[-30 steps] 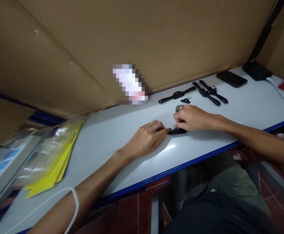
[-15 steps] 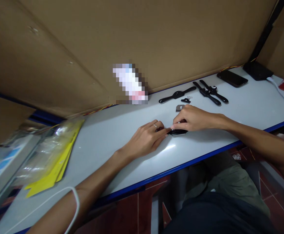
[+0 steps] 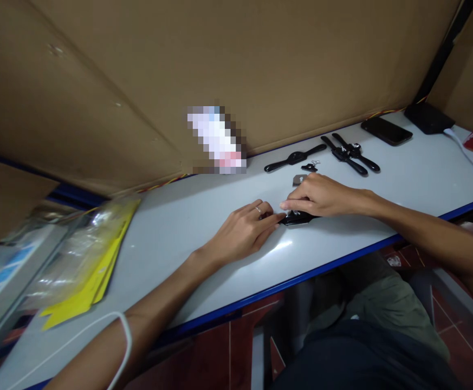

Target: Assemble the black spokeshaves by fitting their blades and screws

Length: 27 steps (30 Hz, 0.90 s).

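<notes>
A black metal spokeshave [image 3: 298, 219] lies near the front of the table, small shiny screws on its middle. Its left handle is pinched under the fingers of my left hand [image 3: 249, 225], which wears a ring; most of that handle is covered. My right hand [image 3: 317, 195] is bent over the tool, thumb and forefinger close together at the screws, the other fingers curled. Exactly where its fingertips touch is partly hidden. Just behind that hand lies a flat grey blade [image 3: 299, 180] with a slot. Farther back are a small black cap with a screw [image 3: 310, 167] and a bare spokeshave body [image 3: 295, 158].
Two spokeshaves [image 3: 350, 154] lie side by side at the back right, near a black phone [image 3: 386, 131] and a dark box [image 3: 429, 118] with a white cable. Yellow sheets and clear plastic bags [image 3: 94, 260] lie at left. A cardboard wall [image 3: 301, 65] rises behind.
My right thumb and fingers have shifted slightly left and up over the screws, uncovering more of the spokeshave's middle. My left hand has stayed on the handle.
</notes>
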{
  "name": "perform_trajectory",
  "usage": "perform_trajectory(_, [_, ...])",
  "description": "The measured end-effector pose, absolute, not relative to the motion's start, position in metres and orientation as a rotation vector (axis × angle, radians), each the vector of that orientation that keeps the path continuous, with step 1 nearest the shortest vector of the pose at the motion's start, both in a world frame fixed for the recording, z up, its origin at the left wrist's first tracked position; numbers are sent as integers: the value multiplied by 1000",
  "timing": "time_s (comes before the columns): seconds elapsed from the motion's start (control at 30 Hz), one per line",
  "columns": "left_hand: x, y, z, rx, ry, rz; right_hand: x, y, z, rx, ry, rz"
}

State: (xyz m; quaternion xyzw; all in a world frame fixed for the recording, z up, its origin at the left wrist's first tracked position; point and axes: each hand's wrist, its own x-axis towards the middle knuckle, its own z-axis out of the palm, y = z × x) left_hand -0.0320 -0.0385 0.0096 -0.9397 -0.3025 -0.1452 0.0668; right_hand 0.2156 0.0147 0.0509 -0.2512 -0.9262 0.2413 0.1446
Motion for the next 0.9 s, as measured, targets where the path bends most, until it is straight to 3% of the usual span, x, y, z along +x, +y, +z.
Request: perform_trajectory(0.9, [-32,-38,10,-2835,-907,-457,215,15,47,-806,-2633,628])
